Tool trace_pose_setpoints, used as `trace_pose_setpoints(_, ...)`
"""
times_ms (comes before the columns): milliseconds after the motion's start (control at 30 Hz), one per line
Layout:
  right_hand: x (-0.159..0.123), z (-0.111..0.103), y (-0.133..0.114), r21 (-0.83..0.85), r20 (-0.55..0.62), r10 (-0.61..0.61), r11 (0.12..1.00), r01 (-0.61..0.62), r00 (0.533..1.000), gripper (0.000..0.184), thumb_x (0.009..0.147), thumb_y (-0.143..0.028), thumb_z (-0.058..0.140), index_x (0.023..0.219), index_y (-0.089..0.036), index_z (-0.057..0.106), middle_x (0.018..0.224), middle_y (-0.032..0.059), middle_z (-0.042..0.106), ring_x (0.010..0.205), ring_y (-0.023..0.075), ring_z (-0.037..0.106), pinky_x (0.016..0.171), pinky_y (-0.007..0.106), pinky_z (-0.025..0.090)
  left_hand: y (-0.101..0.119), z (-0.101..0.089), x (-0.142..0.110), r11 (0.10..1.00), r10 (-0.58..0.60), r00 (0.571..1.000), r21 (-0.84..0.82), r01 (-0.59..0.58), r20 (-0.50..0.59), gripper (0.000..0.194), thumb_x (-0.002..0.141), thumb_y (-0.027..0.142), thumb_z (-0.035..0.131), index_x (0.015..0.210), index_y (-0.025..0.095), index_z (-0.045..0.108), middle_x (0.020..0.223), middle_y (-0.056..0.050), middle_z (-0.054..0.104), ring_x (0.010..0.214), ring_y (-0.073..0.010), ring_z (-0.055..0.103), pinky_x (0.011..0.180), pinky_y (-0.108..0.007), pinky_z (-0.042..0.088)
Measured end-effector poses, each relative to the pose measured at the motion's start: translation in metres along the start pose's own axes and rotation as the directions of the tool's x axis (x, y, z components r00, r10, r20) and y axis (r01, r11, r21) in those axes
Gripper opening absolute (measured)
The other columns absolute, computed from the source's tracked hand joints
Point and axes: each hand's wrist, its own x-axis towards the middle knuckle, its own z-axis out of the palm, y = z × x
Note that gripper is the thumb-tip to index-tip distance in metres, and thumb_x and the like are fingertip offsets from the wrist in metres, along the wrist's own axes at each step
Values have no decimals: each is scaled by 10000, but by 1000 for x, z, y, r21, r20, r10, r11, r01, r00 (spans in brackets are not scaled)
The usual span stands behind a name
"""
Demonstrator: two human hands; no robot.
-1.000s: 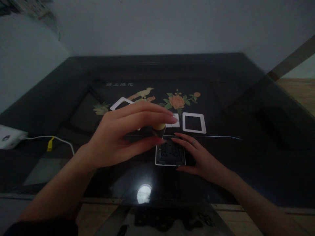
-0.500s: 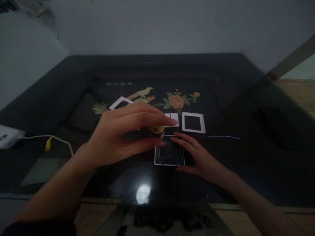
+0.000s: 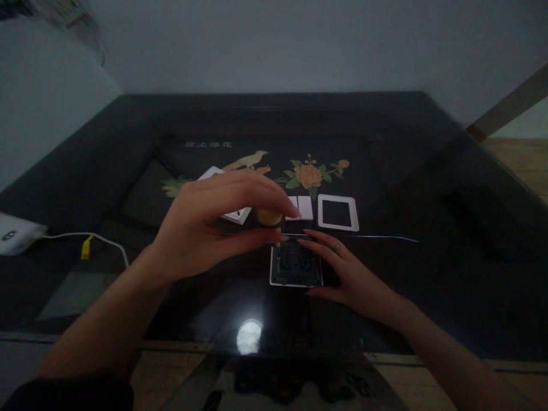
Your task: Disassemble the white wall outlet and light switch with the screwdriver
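Note:
A black wall switch module with a thin white rim lies back side up on the dark table. My right hand grips its right side, fingers at the far edge and thumb at the near one. Over the module's far left corner, my left hand is curled around a short yellow-handled tool that looks like a screwdriver. Its handle shows between forefinger and thumb; its tip is hard to make out. Behind the left fingers are two white rocker plates, partly covered.
A white square frame lies right of the rocker plates. Another white switch part is partly hidden behind my left hand. On the left, a white device has a cable with a yellow tag. A thin pale line crosses the dark glossy table.
My left fingers have shifted and turned slightly, and the yellow handle now tilts away and to the left. My right hand stays on the module. The view has moved a little.

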Motion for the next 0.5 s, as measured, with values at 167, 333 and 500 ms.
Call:
trace_pose_setpoints(167,0,-1,-1,6,-7,-2,1000,2,1000,770,822,-340,714,1479,-332,310,1577,99,297,1443,303,331,1139,565,359,3,-3,0,989,-87,984,-107,105,157,439,918,126,590,1329,275,562,1257,-33,677,1130,-187,654,931,-312,588)
trace_pose_setpoints(333,1,-2,-2,12,0,8,1000,-8,1000,773,813,-337,724,1474,-328,322,1575,100,300,1437,304,341,1133,562,369,2,1,-1,978,-98,991,-174,112,90,347,882,100,649,1182,274,642,1158,-9,712,1061,-172,686,929,-292,580)
trace_pose_setpoints(500,1,-1,-1,6,0,4,1000,-4,1000,772,818,-328,722,1473,-310,314,1573,109,296,1440,291,333,1138,548,368,1,1,0,990,-56,997,-124,61,44,290,838,166,724,1094,298,683,1041,2,735,1000,-187,695,928,-312,563)
